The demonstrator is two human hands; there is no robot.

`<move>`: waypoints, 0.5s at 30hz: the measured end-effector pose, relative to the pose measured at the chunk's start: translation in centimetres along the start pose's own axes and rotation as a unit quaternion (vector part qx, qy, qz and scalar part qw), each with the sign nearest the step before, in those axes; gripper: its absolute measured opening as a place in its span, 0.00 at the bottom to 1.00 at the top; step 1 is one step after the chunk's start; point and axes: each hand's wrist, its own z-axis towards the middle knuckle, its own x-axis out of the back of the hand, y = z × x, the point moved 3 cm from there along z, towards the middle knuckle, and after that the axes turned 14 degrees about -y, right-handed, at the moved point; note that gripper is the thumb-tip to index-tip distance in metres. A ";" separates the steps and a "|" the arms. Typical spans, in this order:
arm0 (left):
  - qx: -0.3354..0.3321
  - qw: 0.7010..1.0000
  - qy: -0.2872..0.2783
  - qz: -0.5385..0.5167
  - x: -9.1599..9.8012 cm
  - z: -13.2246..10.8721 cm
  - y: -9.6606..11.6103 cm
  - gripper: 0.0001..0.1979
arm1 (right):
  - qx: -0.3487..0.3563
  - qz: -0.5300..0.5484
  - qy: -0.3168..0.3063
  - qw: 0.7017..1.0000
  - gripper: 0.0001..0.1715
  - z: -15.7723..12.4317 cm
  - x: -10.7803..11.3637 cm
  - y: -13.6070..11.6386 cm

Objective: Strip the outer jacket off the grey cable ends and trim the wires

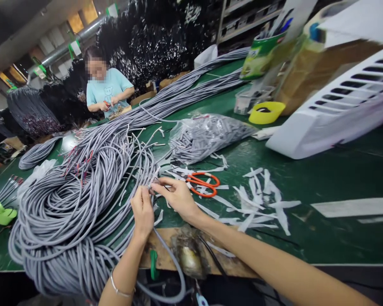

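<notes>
My left hand [142, 211] and my right hand [175, 196] meet over the green table [332, 178], both pinched on the end of one grey cable [153, 186]. That cable loops down past the table's front edge below my wrists. A big heap of coiled grey cables [73, 212] lies just left of my hands. Orange-handled scissors [203, 185] rest on the table right beside my right hand. White strips of tape [261, 199] are scattered to the right of the scissors.
A clear bag of grey tube pieces [204, 136] lies behind the scissors. A white fan housing [338, 110], a yellow bowl [266, 112] and a green can [261, 53] stand at the right. Another person in a light blue shirt [107, 91] works at the far end.
</notes>
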 end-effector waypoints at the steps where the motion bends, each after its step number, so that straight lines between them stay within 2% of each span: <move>1: 0.001 1.000 -0.007 0.005 0.0 0.0 0.1 0.17 | -0.004 0.021 0.008 1.000 0.16 -0.1 0.0 -0.1; 4: 0.002 1.000 -0.012 0.014 -0.2 0.1 0.7 0.13 | -0.029 0.055 0.016 0.998 0.16 -0.2 0.2 0.0; 7: -0.011 1.000 0.008 0.027 -0.2 0.1 1.3 0.09 | -0.061 0.049 0.002 0.997 0.15 0.0 0.3 0.5; 12: -0.031 0.994 0.084 0.067 0.2 -0.2 1.6 0.08 | -0.148 0.033 -0.037 0.988 0.09 0.4 -0.3 1.5; 15: -0.042 0.985 0.130 0.109 0.5 -0.3 1.6 0.09 | -0.169 0.022 -0.040 0.984 0.09 0.4 -0.7 1.8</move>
